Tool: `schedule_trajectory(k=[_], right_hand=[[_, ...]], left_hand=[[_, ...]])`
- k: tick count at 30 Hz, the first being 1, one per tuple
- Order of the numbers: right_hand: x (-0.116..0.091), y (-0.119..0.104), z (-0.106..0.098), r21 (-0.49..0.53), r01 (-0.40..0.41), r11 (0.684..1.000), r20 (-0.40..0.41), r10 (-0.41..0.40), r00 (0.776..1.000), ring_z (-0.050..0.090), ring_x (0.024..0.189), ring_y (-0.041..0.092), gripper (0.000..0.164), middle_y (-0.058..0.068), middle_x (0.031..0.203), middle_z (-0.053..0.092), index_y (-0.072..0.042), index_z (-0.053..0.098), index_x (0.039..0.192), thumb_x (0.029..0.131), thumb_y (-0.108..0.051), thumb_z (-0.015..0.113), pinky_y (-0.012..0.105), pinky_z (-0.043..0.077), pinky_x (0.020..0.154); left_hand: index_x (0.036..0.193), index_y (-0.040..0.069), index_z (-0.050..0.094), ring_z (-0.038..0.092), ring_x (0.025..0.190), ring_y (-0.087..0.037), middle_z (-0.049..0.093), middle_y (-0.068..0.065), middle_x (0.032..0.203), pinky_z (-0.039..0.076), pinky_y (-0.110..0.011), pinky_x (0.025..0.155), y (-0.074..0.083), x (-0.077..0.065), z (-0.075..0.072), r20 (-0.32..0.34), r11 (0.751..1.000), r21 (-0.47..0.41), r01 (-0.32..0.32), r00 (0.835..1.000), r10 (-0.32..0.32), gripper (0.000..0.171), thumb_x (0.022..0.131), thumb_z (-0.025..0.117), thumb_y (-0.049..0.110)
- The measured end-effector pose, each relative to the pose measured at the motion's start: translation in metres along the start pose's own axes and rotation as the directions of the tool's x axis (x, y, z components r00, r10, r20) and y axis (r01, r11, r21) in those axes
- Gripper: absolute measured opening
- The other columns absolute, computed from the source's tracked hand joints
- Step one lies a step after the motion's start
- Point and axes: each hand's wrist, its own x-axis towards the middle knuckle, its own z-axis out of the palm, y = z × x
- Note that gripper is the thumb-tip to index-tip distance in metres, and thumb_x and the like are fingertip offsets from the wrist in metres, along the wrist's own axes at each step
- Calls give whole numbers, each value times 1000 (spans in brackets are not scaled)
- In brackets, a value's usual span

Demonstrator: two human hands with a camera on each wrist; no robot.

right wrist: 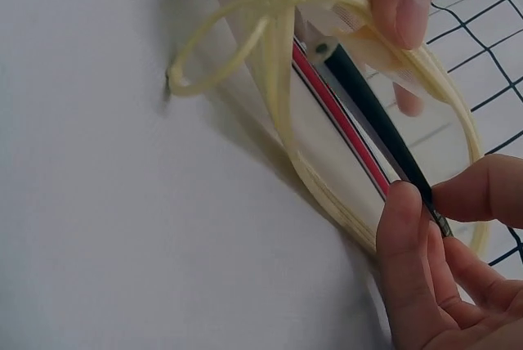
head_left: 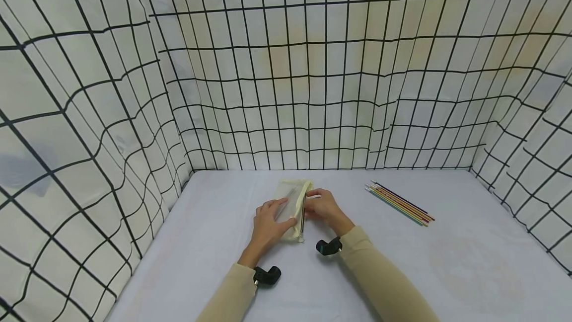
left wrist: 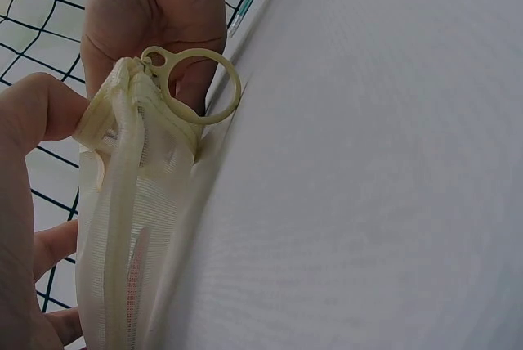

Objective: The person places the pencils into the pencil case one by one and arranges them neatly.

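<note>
A cream mesh zip pencil pouch (head_left: 286, 189) lies on the table in front of me, its zip opened along the right side. My left hand (head_left: 269, 220) grips the pouch's near edge, thumb (right wrist: 409, 15) on the zip border. A plastic ring pull (left wrist: 232, 80) hangs from the pouch's near end. At the opening, my right hand (head_left: 324, 208) pinches a dark pencil (right wrist: 368, 103) between thumb and fingertips. Beside that pencil, a red striped pencil (right wrist: 347, 125) lies within the gaping zip. The mesh partly veils the pouch's inside.
Several coloured pencils (head_left: 397, 203) lie in a slanting bundle on the white table (head_left: 447, 272), right of the pouch. White walls with black netting (head_left: 308, 88) rise behind and at both sides. Each wrist wears a small black camera (head_left: 268, 276).
</note>
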Motion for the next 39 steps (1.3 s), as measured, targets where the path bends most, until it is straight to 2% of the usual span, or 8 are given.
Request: schedule_trajectory(k=[7,16,20,24,30,33,36,39], right_hand=[[3,1,7,-11,7,1000,0,-7,1000,65,71,15,46,12,97,68,0,57,131,88,-6,72,24,57,61],[4,5,3,12,77,997,71,-78,994,67,72,14,34,7,86,68,4,62,122,89,4,66,27,60,67],[1,6,-8,-34,99,995,51,-97,994,66,76,15,33,9,89,70,2,65,121,88,2,65,28,60,69],[-1,5,-23,-139,119,983,27,-116,993,68,77,17,33,12,96,72,0,66,121,88,-1,66,30,60,70],[-7,3,-49,-282,110,953,-5,-116,993,68,80,19,33,13,102,69,-3,65,124,91,-5,66,31,61,72],[-13,1,-66,-338,133,932,-3,-142,990,67,81,20,33,12,101,67,-4,64,125,93,-7,66,31,61,73],[-19,-1,-86,-406,190,894,23,-198,980,66,81,20,33,12,101,66,-4,64,126,94,-10,66,31,60,72],[-24,0,-107,-478,283,832,72,-284,956,64,79,19,32,11,99,65,-1,64,125,94,-10,64,31,59,70]], left_hand=[[143,23,61,41,135,-37,53,-14,146,33,-62,109,0,0,-1,-1,1000,3,-4,1000,4,67,79,74,42],[142,23,61,42,134,-36,54,-13,145,33,-61,109,-1,0,1,-5,1000,10,-5,1000,5,67,80,73,43],[142,24,61,43,134,-36,55,-13,145,33,-60,109,-1,0,1,-10,1000,8,-3,1000,3,67,78,74,43],[142,24,61,42,135,-35,54,-12,145,32,-60,110,-1,0,2,-8,1000,4,2,1000,-2,67,78,74,43],[142,24,61,42,135,-35,53,-12,146,32,-61,110,-2,0,2,-6,1000,4,0,1000,0,67,79,74,43],[143,23,61,41,135,-35,53,-12,147,31,-61,110,-1,0,2,0,1000,-9,3,1000,-3,67,80,74,42],[143,24,61,41,135,-35,53,-13,147,31,-61,110,-1,0,2,1,1000,-14,1,1000,-1,67,80,74,42],[143,24,60,41,135,-35,53,-13,147,32,-61,110,-2,0,1,3,1000,-11,-1,1000,1,67,80,74,42]])
